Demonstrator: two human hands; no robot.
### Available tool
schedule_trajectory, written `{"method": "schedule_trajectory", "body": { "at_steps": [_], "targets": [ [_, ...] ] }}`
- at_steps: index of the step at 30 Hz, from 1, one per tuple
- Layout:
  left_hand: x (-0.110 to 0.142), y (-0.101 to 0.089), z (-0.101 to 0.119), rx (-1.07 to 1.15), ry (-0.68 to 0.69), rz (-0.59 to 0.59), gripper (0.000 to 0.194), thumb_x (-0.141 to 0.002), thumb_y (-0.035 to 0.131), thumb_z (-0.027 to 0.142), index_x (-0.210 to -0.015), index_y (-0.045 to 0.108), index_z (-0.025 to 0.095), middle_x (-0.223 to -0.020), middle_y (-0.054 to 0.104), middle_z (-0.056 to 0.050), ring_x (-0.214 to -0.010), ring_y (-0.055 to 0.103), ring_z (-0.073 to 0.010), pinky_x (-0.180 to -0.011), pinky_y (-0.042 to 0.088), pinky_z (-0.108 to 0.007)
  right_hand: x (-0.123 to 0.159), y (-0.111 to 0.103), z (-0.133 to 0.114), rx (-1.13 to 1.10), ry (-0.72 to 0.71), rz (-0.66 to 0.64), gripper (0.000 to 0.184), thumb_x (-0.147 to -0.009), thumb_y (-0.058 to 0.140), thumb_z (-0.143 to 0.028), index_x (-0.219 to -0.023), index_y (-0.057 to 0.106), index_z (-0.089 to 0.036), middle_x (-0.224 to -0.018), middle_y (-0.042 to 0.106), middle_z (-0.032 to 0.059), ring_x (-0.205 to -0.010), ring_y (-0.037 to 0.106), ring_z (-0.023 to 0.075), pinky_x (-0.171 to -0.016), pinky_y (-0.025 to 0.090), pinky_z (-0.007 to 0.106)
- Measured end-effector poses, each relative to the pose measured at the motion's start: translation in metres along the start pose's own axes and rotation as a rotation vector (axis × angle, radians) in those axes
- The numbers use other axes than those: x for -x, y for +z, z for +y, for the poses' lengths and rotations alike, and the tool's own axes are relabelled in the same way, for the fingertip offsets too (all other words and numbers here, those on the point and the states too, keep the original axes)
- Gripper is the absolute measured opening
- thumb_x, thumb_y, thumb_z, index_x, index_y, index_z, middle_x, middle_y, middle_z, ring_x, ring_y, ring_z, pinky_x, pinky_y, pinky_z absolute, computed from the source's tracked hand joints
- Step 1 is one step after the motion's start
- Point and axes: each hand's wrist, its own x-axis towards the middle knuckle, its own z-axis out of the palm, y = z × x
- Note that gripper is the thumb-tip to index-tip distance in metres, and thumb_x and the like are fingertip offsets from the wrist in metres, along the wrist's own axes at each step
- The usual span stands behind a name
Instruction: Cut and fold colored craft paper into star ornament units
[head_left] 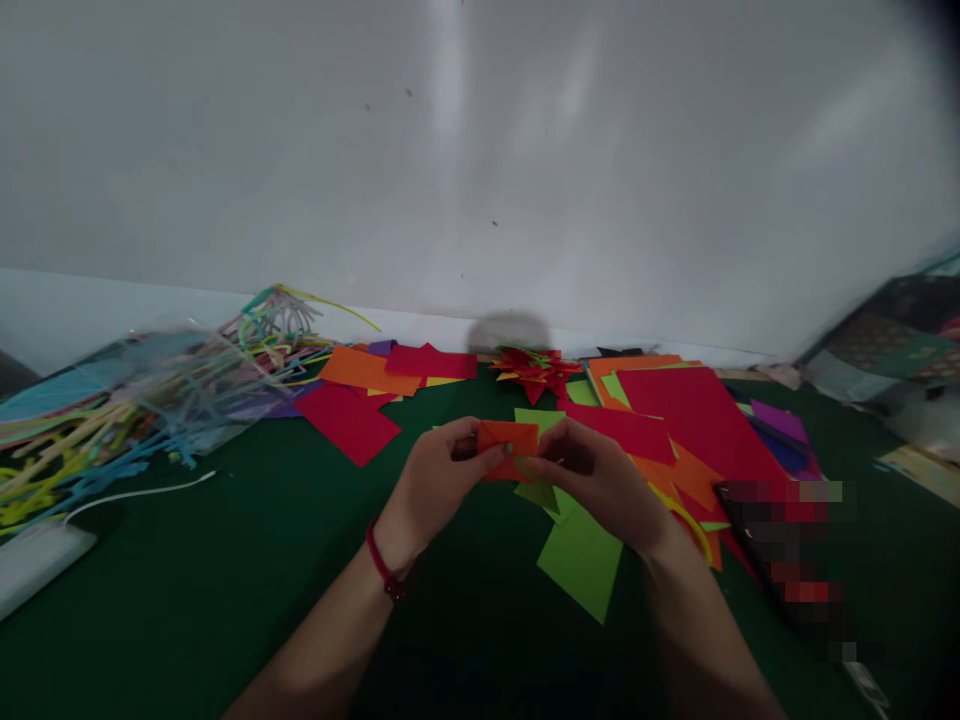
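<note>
My left hand point(442, 478) and my right hand point(600, 478) meet over a dark green table point(225, 560). Both pinch a small folded orange paper point(508, 438) held between them, just above the table. The fingers of each hand are closed on the paper's edges. A red cord bracelet point(386, 572) sits on my left wrist. Green paper squares point(581, 560) lie under and just right of my hands.
Red, orange and purple paper sheets point(675, 410) lie spread at the back and right. A red and yellow folded paper flower point(536, 368) sits near the white wall. A clear bag of coloured pipe cleaners point(112, 420) fills the left. A white cable point(142, 492) lies beside it.
</note>
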Motion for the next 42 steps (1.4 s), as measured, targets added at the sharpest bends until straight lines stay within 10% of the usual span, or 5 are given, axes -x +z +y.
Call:
{"method": "schedule_trajectory", "body": {
  "at_steps": [23, 31, 42],
  "targets": [
    [-0.002, 0.005, 0.002, 0.028, 0.045, 0.08, 0.028, -0.072, 0.062, 0.032, -0.094, 0.057, 0.015, -0.096, 0.066, -0.008, -0.088, 0.062, -0.0189, -0.076, 0.05, -0.03, -0.002, 0.014, 0.001, 0.047, -0.005, 0.156, 0.02, -0.077, 0.058, -0.039, -0.084, 0.054, -0.022, -0.069, 0.054, -0.0013, -0.06, 0.049, 0.012, -0.05, 0.038, 0.022],
    [-0.001, 0.015, -0.006, 0.083, 0.051, 0.046, 0.027, -0.071, 0.064, 0.028, -0.094, 0.057, 0.015, -0.095, 0.064, -0.007, -0.089, 0.06, -0.0162, -0.08, 0.047, -0.028, -0.005, 0.032, -0.001, -0.086, -0.119, 0.489, 0.018, -0.077, 0.058, -0.033, -0.069, 0.048, -0.021, -0.066, 0.048, -0.004, -0.063, 0.049, 0.0113, -0.059, 0.04, 0.023],
    [0.0, 0.009, -0.003, -0.045, 0.032, 0.107, 0.009, -0.069, 0.062, 0.019, -0.077, 0.06, 0.015, -0.072, 0.065, -0.002, -0.068, 0.061, -0.0132, -0.062, 0.048, -0.022, -0.004, 0.023, -0.002, -0.18, -0.072, 0.269, 0.014, -0.077, 0.06, -0.033, -0.083, 0.058, -0.021, -0.078, 0.06, 0.0014, -0.075, 0.056, 0.0163, -0.066, 0.044, 0.027]
  ]
}}
